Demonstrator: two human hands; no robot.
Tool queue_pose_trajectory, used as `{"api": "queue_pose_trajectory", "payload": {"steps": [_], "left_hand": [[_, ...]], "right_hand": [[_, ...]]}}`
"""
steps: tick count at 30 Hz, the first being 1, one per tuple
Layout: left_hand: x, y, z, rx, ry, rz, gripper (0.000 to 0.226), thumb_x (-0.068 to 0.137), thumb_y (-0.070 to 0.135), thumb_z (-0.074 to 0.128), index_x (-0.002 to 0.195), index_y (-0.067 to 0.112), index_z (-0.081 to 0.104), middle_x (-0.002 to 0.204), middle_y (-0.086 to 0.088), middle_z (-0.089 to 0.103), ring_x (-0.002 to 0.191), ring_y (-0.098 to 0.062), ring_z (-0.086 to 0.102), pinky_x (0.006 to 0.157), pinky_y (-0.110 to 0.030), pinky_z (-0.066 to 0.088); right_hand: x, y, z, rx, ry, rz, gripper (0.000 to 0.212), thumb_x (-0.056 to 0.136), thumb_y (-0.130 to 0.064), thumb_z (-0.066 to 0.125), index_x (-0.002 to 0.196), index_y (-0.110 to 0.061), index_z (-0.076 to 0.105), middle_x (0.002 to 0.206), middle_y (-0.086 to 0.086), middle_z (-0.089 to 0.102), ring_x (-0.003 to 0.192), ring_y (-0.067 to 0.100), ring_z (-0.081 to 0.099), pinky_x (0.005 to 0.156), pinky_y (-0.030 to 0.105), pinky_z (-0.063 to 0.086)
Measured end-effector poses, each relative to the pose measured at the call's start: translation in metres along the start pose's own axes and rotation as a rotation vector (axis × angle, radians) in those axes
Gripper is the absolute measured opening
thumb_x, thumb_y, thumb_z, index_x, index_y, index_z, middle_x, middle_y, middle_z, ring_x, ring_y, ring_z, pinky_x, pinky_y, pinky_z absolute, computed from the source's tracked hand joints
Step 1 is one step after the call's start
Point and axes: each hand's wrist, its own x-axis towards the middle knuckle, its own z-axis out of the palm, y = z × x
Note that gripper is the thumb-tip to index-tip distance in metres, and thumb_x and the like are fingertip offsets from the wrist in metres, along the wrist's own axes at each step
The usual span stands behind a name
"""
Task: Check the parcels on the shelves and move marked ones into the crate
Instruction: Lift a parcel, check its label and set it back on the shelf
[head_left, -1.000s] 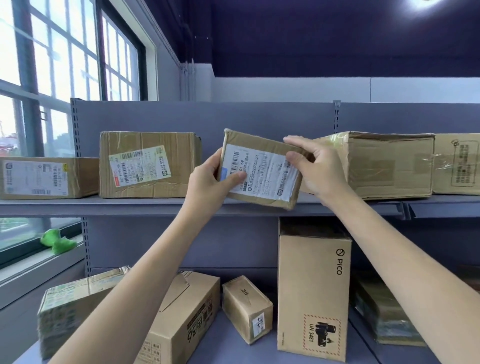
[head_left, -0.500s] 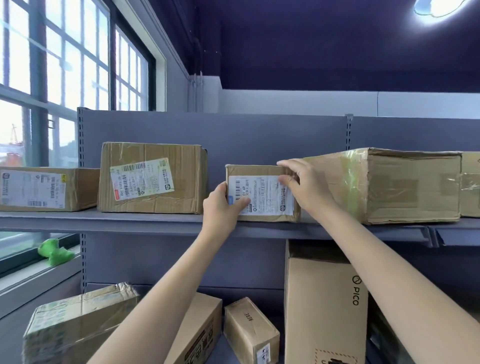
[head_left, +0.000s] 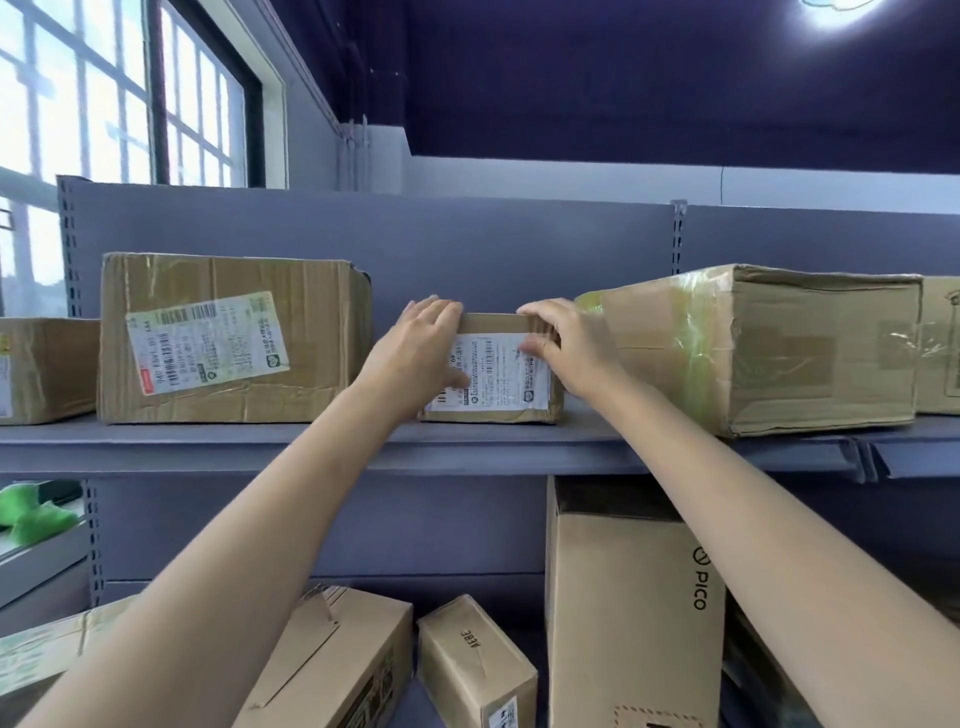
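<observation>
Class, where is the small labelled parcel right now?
The small parcel stands mid-frame on the upper shelf, between two bigger boxes, with both hands on it.

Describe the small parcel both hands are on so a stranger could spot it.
Find the upper shelf. The small parcel stands between the big labelled box and the tape-wrapped box. It is the lowest there, its front nearly covered by a white label.
</observation>
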Motion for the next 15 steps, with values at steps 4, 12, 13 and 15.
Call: {"api": "queue_pose_trajectory", "payload": {"steps": [4,12,13,15], "left_hand": [[0.008,-0.001,0.015,0.033,0.045,-0.012,0.066,0.077,0.024,0.074,0.13,0.005,0.039,0.14,-0.009,0.042,0.134,-0.024,0.03,0.105,-0.036,0.032],[0.029,-0.008,0.038,0.132,0.046,-0.044,0.062,0.077,0.027,0.074,0.125,0.007,0.04,0.133,-0.008,0.045,0.13,-0.024,0.033,0.098,-0.037,0.041],[0.03,-0.009,0.04,0.138,0.046,-0.048,0.062,0.077,0.026,0.074,0.125,0.007,0.04,0.133,-0.008,0.045,0.129,-0.024,0.034,0.097,-0.037,0.042],[0.032,-0.01,0.041,0.145,0.04,-0.058,0.06,0.077,0.026,0.074,0.124,0.007,0.041,0.132,-0.008,0.046,0.128,-0.024,0.035,0.095,-0.036,0.042]], "right_hand": [[0.008,0.01,0.01,0.006,-0.006,0.014,0.036,0.088,-0.012,0.06,0.124,-0.009,0.056,0.127,0.005,0.056,0.11,0.016,0.052,0.079,0.011,0.031],[0.029,0.029,0.033,-0.022,-0.025,0.05,0.038,0.089,-0.012,0.058,0.128,-0.012,0.053,0.13,0.004,0.053,0.115,0.018,0.049,0.082,0.014,0.028],[0.031,0.03,0.035,-0.032,-0.022,0.052,0.039,0.089,-0.012,0.058,0.128,-0.012,0.053,0.13,0.004,0.053,0.116,0.019,0.049,0.082,0.016,0.029],[0.033,0.031,0.038,-0.03,-0.019,0.057,0.039,0.089,-0.011,0.058,0.127,-0.011,0.053,0.131,0.004,0.053,0.116,0.019,0.049,0.083,0.016,0.028]]}}
